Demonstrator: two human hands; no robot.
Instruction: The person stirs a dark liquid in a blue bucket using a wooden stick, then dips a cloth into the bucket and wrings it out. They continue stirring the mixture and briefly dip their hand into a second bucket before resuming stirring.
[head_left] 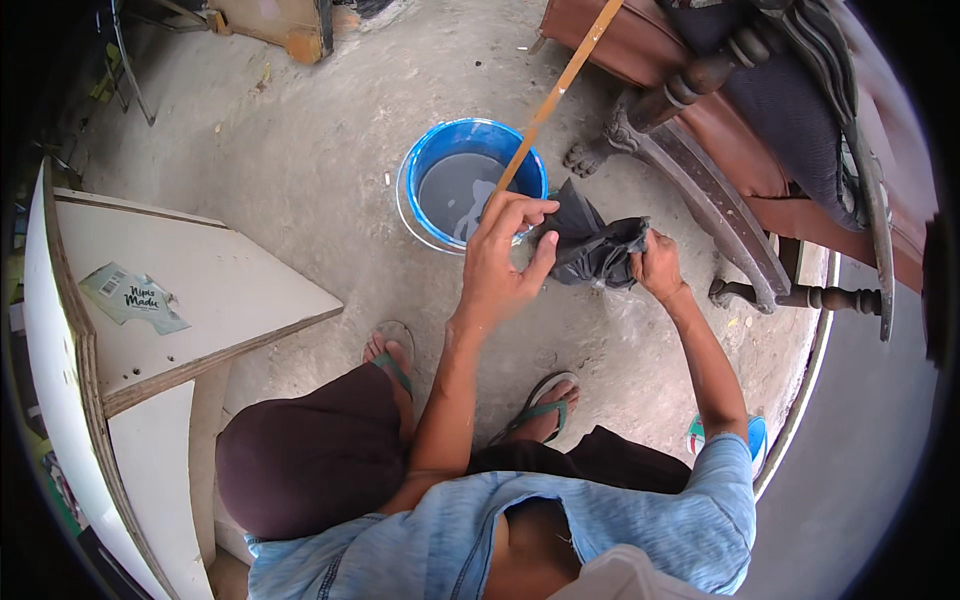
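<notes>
While both hands work just in front of the knees, the dark cloth (pixel 592 243) hangs bunched between them, its long axis running left to right. The left hand (pixel 505 262) pinches the cloth's left end, thumb and fingers closed on a fold; the right hand (pixel 655 265) is fisted tight around the right end. Both are on it, neither nearer. Just beyond the left hand sits the blue bucket (pixel 437 155) with grey water, a wooden stick (pixel 560 90) leaning out of it toward the upper right, passing close above the left hand's knuckles. To the right, dark carved wooden furniture (pixel 700 170) crowds the cloth's far side. A white board (pixel 200 290) lies at left on the concrete floor (pixel 300 170).
</notes>
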